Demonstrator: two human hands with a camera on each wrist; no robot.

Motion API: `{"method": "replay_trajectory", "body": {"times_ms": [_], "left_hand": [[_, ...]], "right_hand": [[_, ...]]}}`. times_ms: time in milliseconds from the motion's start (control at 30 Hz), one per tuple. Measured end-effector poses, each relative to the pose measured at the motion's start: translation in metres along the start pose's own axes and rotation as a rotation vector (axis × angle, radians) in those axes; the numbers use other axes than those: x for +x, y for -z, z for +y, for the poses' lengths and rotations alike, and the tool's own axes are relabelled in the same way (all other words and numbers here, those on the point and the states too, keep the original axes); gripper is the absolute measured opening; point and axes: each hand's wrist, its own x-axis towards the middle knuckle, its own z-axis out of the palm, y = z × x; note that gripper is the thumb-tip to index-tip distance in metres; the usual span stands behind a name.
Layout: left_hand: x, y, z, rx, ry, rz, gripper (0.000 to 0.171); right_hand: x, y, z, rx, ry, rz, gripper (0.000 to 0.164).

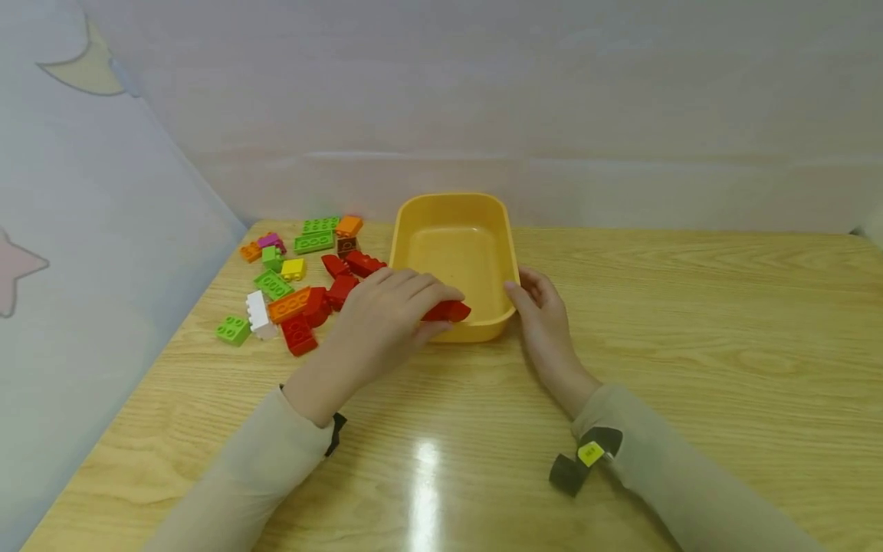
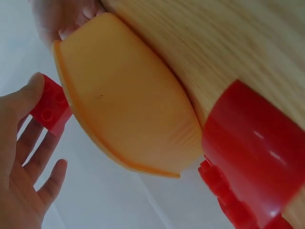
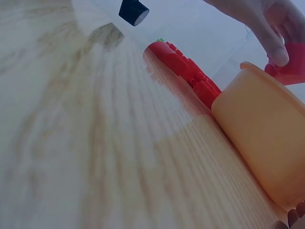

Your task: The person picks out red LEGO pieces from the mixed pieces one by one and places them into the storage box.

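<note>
My left hand (image 1: 396,310) pinches a red toy brick (image 1: 447,311) between thumb and fingers, over the near rim of a yellow plastic bin (image 1: 507,245). Studs show on that brick (image 2: 51,106) in the left wrist view, beside the bin's rim. My right hand (image 1: 548,337) grips the bin's right side, thumb at the rim and fingers along the outer wall. The bin's visible floor holds no bricks. Left of the bin lie several red bricks (image 1: 299,335), partly hidden by my left hand.
Green (image 1: 274,284), white (image 1: 260,314), yellow (image 1: 293,269) and orange bricks (image 1: 349,225) lie loose at the table's left. A pale wall (image 1: 621,115) stands right behind the bin. The wooden table (image 1: 690,330) extends to the right.
</note>
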Motion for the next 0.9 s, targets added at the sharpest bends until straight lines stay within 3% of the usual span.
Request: {"method": "replay_trajectory", "body": {"times_ms": [200,400,600,700,900], "left_hand": [[0.011,-0.004,-0.004,0.018,0.025,0.001,0.032],[0.022,-0.001,-0.007,0.092,0.046,0.052,0.034],[0.032,-0.005,-0.014,0.093,0.061,0.080,0.035],[0.038,-0.008,-0.017,0.092,0.097,0.052,0.035],[0.047,-0.013,-0.020,0.121,0.177,-0.082,0.038]], "right_hand": [[-0.001,0.000,-0.001,0.000,-0.005,-0.002,0.050],[-0.001,0.000,-0.001,0.007,-0.002,-0.006,0.049],[-0.001,0.001,-0.002,-0.005,-0.009,-0.007,0.050],[-0.001,0.002,-0.003,-0.007,-0.014,-0.005,0.050],[-0.001,0.001,-0.002,0.003,-0.017,0.000,0.049]]}}
